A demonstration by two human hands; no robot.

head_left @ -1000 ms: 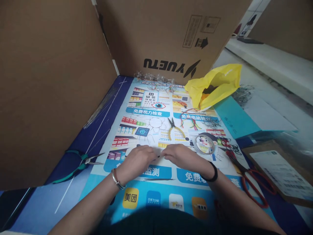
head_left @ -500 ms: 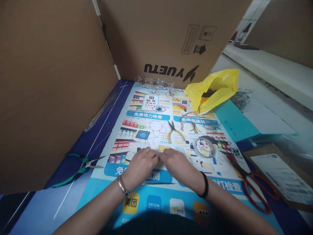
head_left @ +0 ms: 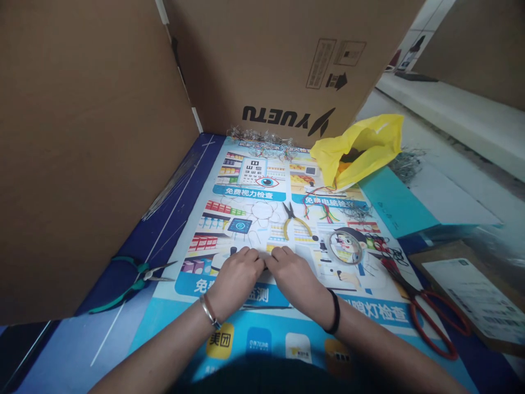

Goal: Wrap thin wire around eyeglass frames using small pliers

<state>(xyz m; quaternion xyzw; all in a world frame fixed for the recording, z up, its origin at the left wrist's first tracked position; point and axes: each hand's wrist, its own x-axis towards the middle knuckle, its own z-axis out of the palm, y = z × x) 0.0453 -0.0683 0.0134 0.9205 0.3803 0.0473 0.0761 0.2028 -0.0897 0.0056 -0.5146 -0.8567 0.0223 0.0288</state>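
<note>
My left hand (head_left: pixel 237 278) and my right hand (head_left: pixel 293 275) are close together over the printed poster (head_left: pixel 246 230), fingers curled in a pinch. Between their fingertips a small dark bit shows, too little to name; the rest is hidden by the fingers. Just beyond them lie yellow-handled pliers (head_left: pixel 295 223), jaws pointing away. A bent wire shape (head_left: pixel 264 212) rests left of those pliers. To the right is a roll of clear tape (head_left: pixel 345 246) lying flat. Off to the left, green-handled pliers (head_left: pixel 139 276) lie with their jaws apart.
Red-handled scissors (head_left: pixel 430 312) lie at right beside a cardboard parcel (head_left: pixel 471 290). A yellow bag (head_left: pixel 365 153) stands at the back right, near coloured cords (head_left: pixel 326 212). Loose wires (head_left: pixel 172 186) lie at left. Cardboard walls (head_left: pixel 254 60) close off the back and left.
My hands have drawn slightly apart at the fingertips, my right hand tilting a little. The things on the poster have stayed in place.
</note>
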